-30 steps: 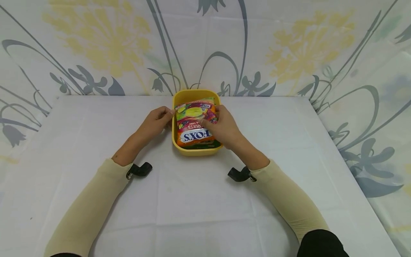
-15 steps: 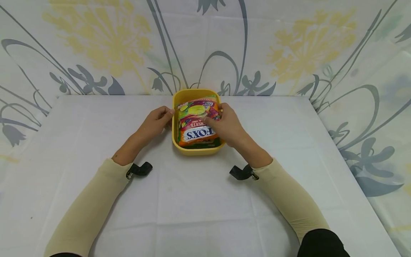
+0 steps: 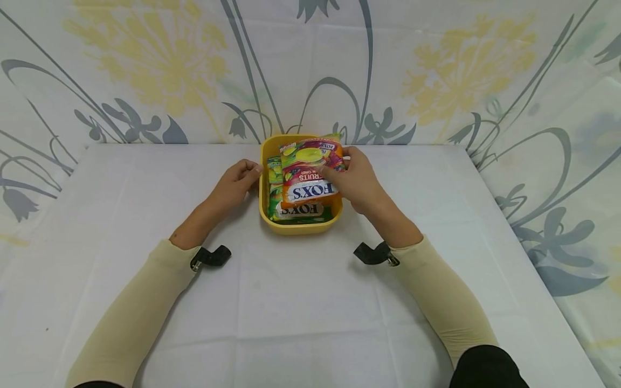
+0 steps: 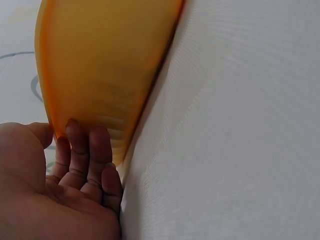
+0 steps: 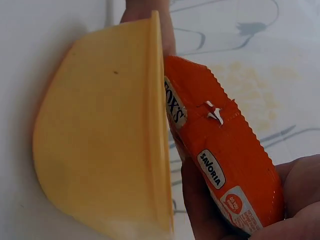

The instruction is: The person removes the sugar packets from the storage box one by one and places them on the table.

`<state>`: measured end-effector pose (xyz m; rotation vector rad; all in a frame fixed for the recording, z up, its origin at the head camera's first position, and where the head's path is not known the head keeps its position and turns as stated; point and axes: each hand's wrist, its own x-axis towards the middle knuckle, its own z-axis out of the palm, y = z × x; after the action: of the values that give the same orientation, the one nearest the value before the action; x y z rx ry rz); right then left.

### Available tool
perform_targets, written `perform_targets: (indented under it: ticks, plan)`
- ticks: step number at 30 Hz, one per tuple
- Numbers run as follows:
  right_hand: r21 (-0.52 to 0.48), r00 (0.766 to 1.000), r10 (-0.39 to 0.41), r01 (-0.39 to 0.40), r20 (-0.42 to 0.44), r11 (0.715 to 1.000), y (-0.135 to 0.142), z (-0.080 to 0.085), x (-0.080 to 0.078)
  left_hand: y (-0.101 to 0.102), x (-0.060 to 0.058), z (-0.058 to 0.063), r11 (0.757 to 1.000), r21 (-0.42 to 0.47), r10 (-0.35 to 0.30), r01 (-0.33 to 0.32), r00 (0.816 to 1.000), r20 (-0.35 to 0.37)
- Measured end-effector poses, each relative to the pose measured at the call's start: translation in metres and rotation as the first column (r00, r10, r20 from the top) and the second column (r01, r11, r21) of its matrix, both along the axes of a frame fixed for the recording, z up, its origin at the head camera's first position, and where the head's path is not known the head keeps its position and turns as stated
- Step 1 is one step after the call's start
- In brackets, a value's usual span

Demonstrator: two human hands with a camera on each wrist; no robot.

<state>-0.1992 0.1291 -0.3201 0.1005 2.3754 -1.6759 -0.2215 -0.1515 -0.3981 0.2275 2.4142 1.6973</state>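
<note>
Right hand (image 3: 360,180): pinching the red-orange candy bag (image 3: 310,171) along its right edge, thumb lying on the printed face, fingers going behind. Left hand (image 3: 237,182): holding the left side of the yellow tub (image 3: 299,230), thumb at the rim, fingers bending against the outer wall.

The candy bag is sitting over the tub's mouth, tilting, with its upper part standing above the rim in the right wrist view. Below it, a green bag (image 3: 303,215) is lying inside the tub; a bright green packet end (image 3: 275,168) is showing at the left. The tub is resting on the white counter (image 3: 301,302), near its far edge, with the flowered cloth (image 3: 451,70) hanging behind.

Risks (judged): the one-edge pinch is leaving the bag's far side unsupported, so slick wrapping could slip or swing into the rim. A catching corner could drag the green bag or tip the tub if the left hand's hold is slack. A white mark on the orange wrapping may be a tear; if so, candy could spill.

Unclear: whether that mark is tear or glare; whether the bags are touching; the right fingertips behind the bag; how many packets are lying underneath.
</note>
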Motion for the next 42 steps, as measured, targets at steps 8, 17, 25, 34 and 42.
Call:
perform_targets:
  ticks: [8, 17, 25, 34, 42]
  plan:
    - [-0.025, 0.999, -0.032, 0.031, -0.040, 0.999, 0.017, 0.008, -0.005, 0.000, -0.001, -0.004, 1.000, -0.007, 0.014, -0.014, 1.000, 0.000]
    - [-0.014, 0.995, -0.064, 0.063, -0.082, 0.998, 0.035, 0.013, -0.012, 0.001, -0.001, -0.003, 1.000, -0.001, 0.019, -0.019, 1.000, 0.015]
    - [-0.015, 0.992, -0.106, 0.105, -0.072, 0.994, 0.051, 0.015, -0.020, 0.000, 0.000, -0.003, 1.000, 0.003, 0.015, -0.015, 1.000, 0.025]
    - [0.025, 0.987, -0.154, 0.155, -0.040, 0.988, 0.069, 0.014, -0.031, 0.001, 0.001, -0.003, 1.000, 0.001, 0.018, -0.018, 1.000, 0.024]
    - [0.020, 0.984, -0.176, 0.177, -0.032, 0.984, 0.087, 0.007, -0.042, 0.001, 0.000, -0.003, 1.000, 0.001, 0.017, -0.017, 1.000, 0.017]
